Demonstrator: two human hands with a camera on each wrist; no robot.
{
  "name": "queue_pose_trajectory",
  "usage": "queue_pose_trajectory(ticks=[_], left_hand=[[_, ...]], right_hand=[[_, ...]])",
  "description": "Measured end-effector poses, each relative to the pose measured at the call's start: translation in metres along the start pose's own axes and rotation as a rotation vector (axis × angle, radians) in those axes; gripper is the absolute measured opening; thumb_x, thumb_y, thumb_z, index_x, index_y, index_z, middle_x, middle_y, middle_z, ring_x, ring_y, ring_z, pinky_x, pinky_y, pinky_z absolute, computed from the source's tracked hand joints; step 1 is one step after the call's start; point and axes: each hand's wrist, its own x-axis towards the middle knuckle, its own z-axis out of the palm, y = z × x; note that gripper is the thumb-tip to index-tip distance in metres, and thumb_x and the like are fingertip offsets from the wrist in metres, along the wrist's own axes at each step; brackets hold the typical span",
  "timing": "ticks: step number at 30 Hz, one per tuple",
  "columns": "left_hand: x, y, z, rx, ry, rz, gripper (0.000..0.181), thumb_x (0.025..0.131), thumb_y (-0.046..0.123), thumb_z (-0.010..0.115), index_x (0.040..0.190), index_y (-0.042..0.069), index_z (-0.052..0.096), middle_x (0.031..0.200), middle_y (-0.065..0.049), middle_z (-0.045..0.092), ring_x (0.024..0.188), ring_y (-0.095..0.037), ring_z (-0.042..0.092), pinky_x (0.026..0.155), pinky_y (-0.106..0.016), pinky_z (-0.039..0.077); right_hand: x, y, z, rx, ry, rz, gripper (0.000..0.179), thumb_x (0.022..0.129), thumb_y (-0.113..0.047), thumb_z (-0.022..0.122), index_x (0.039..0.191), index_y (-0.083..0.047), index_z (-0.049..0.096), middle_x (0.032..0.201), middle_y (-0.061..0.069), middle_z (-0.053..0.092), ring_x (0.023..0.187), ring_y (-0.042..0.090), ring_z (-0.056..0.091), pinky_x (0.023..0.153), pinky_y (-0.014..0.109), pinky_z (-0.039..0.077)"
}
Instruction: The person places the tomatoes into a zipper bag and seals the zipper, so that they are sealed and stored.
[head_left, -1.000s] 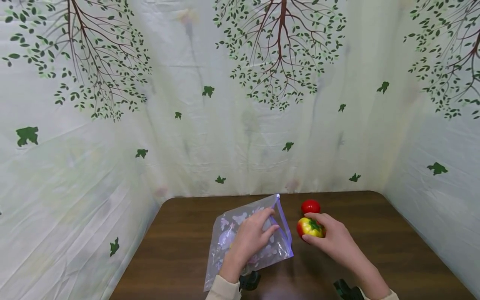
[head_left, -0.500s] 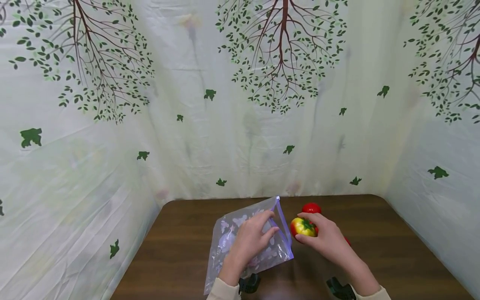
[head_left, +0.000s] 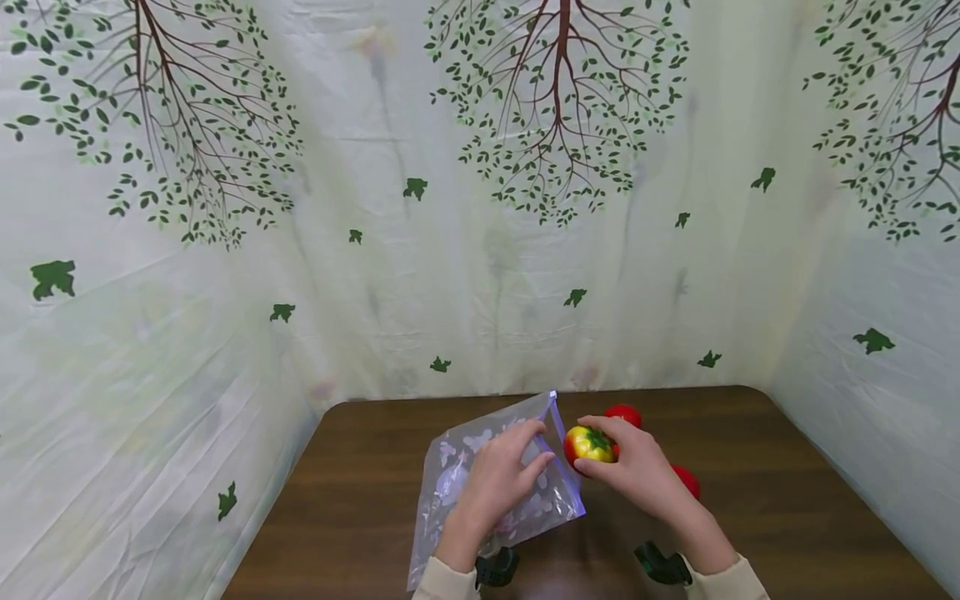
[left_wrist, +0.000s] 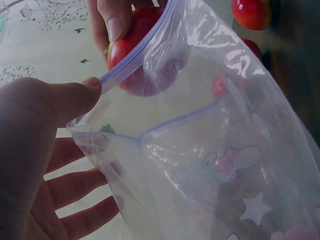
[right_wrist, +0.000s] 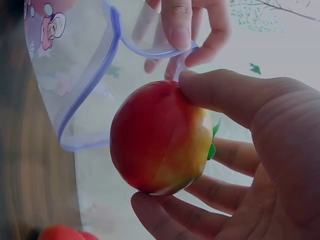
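Note:
A clear zip bag (head_left: 444, 493) with a purple-edged mouth and printed pictures lies slanted on the table. My left hand (head_left: 495, 473) holds the rim of its mouth; the left wrist view shows the thumb on the purple strip (left_wrist: 135, 60) and the other fingers spread at the opposite side of the opening. My right hand (head_left: 648, 471) grips a red-and-yellow tomato (right_wrist: 157, 137) with a green calyx between thumb and fingers. The tomato is at the bag's mouth, and part of it shows through the clear film in the left wrist view.
Two red round fruits, one behind the right hand (head_left: 624, 413) and one beside its wrist (head_left: 686, 481), lie on the brown wooden table (head_left: 780, 500). A pale curtain (head_left: 487, 275) with printed trees and leaves hangs behind the table.
My right hand has moved left with the tomato, up to the bag's mouth. A red fruit beside the right wrist has come into sight. The left hand and bag stay nearly still.

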Motion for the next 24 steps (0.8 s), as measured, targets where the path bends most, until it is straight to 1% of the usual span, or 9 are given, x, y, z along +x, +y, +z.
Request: queue_pose_trajectory(ticks=[3,8,16,19,24], left_hand=[[0.0,-0.0009,-0.0006,-0.004,-0.003,-0.005,0.038,0.092,0.033,0.075,0.124,0.015,0.064,0.116,0.003,0.069,0.1,-0.013,0.067,0.088,-0.032,0.056],[0.0001,-0.0017,-0.001,-0.02,-0.021,-0.023,0.036,0.093,0.034,0.074,0.123,0.019,0.063,0.117,0.003,0.069,0.1,-0.012,0.067,0.09,-0.032,0.055],[-0.0001,-0.0026,-0.0024,-0.019,-0.013,-0.007,0.031,0.093,0.033,0.073,0.12,0.021,0.063,0.114,0.001,0.07,0.098,-0.012,0.067,0.09,-0.031,0.055],[-0.0002,-0.003,-0.0028,-0.014,-0.003,0.007,0.029,0.093,0.032,0.073,0.118,0.021,0.063,0.112,0.001,0.07,0.096,-0.013,0.067,0.088,-0.03,0.055],[-0.0009,-0.0043,-0.0035,0.007,0.012,0.022,0.027,0.093,0.032,0.073,0.116,0.022,0.063,0.108,0.006,0.069,0.091,-0.012,0.066,0.085,-0.027,0.055]], right_hand=[[0.003,-0.0019,0.0016,0.022,-0.007,0.008,0.056,0.078,-0.039,0.087,0.128,-0.031,0.064,0.112,-0.008,0.064,0.092,0.017,0.058,0.077,0.033,0.054],[0.0046,-0.0034,0.0037,0.071,-0.024,0.039,0.056,0.078,-0.039,0.087,0.128,-0.032,0.064,0.115,-0.006,0.064,0.093,0.019,0.058,0.076,0.032,0.054],[0.0047,-0.0037,0.0063,0.132,-0.049,0.086,0.056,0.078,-0.04,0.086,0.129,-0.033,0.064,0.12,-0.004,0.064,0.096,0.022,0.059,0.074,0.031,0.056],[0.0048,-0.0035,0.0074,0.159,-0.063,0.1,0.056,0.078,-0.04,0.086,0.129,-0.031,0.064,0.121,-0.003,0.064,0.097,0.023,0.059,0.074,0.03,0.056],[0.0054,-0.0024,0.0101,0.197,-0.092,0.114,0.058,0.079,-0.039,0.085,0.132,-0.025,0.064,0.12,-0.002,0.064,0.095,0.023,0.06,0.073,0.03,0.057]])
